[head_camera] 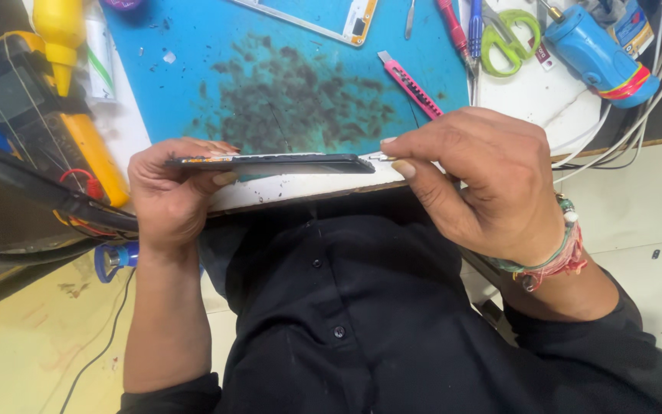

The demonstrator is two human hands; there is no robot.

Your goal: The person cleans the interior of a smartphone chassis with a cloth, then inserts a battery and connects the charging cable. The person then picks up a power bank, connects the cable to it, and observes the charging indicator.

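Left hand (168, 195) gripping phone (270, 162) edge-on; right hand (484, 172) at its end

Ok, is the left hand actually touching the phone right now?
Touching. The head view shows the left hand gripping the end of the dark phone, held edge-on, with fingers above and the thumb below it.

The table (534, 96) occupies the upper half of the view, from 10 to 2 o'clock. Its top is white with a worn wooden front edge. A blue work mat (216, 46) with dark stains at its centre covers the 12 o'clock area. The floor (637, 207) at 3 o'clock consists of pale tiles with visible joints. At 8 o'clock the floor appears yellowish. Lighting is even and diffuse.
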